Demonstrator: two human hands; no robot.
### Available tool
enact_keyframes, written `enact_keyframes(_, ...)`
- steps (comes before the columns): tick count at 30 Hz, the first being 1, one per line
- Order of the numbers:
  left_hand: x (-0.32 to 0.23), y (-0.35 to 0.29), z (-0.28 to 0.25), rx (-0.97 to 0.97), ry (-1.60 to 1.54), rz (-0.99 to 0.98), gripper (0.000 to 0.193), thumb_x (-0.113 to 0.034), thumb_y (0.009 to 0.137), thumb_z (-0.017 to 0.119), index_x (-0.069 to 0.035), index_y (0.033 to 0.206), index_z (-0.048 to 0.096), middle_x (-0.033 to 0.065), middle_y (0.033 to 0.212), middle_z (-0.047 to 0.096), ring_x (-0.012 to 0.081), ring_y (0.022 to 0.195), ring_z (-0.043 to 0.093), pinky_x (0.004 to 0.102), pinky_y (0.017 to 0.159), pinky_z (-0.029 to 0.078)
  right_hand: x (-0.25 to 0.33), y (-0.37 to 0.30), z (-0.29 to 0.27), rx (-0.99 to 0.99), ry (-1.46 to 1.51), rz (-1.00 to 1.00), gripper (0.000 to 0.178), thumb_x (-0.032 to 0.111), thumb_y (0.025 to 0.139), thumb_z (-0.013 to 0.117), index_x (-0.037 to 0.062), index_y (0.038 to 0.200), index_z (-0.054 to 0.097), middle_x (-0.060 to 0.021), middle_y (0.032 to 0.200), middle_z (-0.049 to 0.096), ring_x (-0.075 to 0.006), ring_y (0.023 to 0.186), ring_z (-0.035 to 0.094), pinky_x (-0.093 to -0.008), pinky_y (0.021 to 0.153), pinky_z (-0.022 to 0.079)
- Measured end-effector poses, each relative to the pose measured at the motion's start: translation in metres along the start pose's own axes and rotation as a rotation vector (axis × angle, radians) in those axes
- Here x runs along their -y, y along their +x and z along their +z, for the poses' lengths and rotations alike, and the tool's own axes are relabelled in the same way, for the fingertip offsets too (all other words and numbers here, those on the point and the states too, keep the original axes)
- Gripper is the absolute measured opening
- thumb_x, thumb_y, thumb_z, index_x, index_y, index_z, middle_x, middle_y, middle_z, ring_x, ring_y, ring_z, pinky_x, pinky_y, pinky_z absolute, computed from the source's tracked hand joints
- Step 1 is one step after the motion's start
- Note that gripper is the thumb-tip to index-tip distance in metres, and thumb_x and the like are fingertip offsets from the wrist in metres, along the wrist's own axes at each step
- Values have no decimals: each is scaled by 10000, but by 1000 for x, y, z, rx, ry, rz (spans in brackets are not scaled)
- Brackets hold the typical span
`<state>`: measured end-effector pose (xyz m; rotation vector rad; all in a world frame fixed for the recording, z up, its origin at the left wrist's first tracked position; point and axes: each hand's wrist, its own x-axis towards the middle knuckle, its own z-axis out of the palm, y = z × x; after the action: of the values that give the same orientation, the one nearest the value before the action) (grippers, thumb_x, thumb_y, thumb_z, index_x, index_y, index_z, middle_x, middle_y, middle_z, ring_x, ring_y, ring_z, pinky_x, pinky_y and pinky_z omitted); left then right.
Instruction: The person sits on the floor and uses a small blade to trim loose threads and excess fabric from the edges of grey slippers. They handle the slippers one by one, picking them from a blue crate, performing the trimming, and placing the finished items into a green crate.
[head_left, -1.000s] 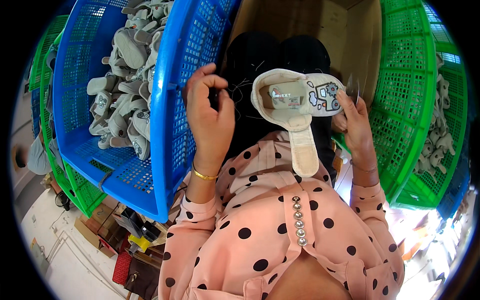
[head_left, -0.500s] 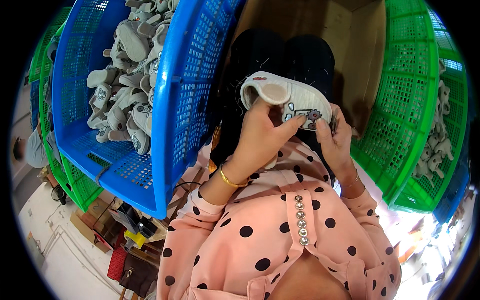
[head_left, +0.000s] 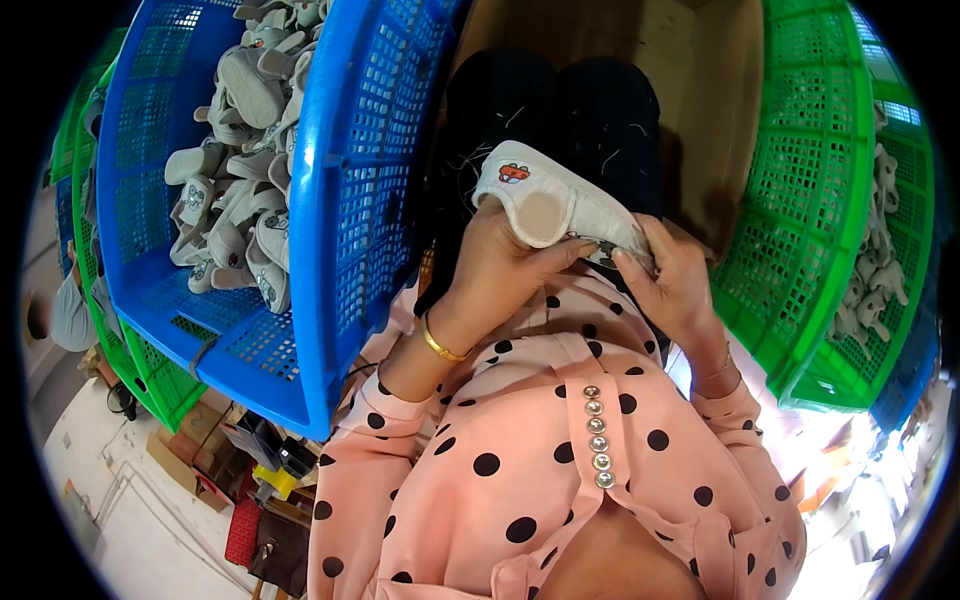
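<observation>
Above my lap I hold a small white fabric shoe (head_left: 590,208) with a red motif at one end and a patterned patch partly covered by my thumbs. My left hand (head_left: 500,258) grips it at the opening, fingers inside or behind it, thumb along the lower edge. At the other end my right hand (head_left: 672,280) closes on the shoe, thumb near the patch and fingers over the upper side. Both hands' far fingers are partly hidden by the shoe.
A blue plastic basket (head_left: 305,200) on the left holds many similar pale shoes (head_left: 250,90). To the right stands a green basket (head_left: 800,220), with more pale shoes (head_left: 868,290) beyond it. A cardboard box (head_left: 725,100) lies past my knees. A person (head_left: 70,310) is at the far left.
The shoe has been tilted in my hands, so its red motif shows more and the patterned patch turns down toward me. Both hands still hold it, the right fingers shifted onto its upper side.
</observation>
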<state>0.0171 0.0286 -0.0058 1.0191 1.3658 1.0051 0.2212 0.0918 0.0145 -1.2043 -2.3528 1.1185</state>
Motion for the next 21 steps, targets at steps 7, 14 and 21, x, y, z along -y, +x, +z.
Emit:
enact_keyframes(7, -35, -5, -8, -115, 310, -19, 233, -92, 767, 785, 9, 936, 660, 101, 859, 679, 153, 706, 664, 270, 642, 524, 1, -23, 23, -54, 583, 343, 290, 261, 988, 556, 17, 1144, 565, -37, 725, 624, -109, 593, 582, -262, 533, 456)
enact_keyframes(14, -2, -23, 25, -126, 793, 600, 301, -22, 674, 678, -44, 971, 633, 75, 906, 625, 262, 772, 613, 331, 638, 529, -26, -53, 55, 181, 1084, 765, 301, 339, 1025, 468, 48, 1058, 539, 39, 670, 463, -44, 506, 371, -204, 450, 274)
enact_keyframes(21, 27, -17, 38, 31, 838, 614, 315, -37, 691, 658, -42, 1006, 639, 73, 968, 598, 237, 810, 595, 325, 671, 527, -40, -77, 16, -58, 123, 417, 268, 263, 997, 517, 0, 1032, 548, -96, 681, 600, -238, 601, 596, -293, 554, 459)
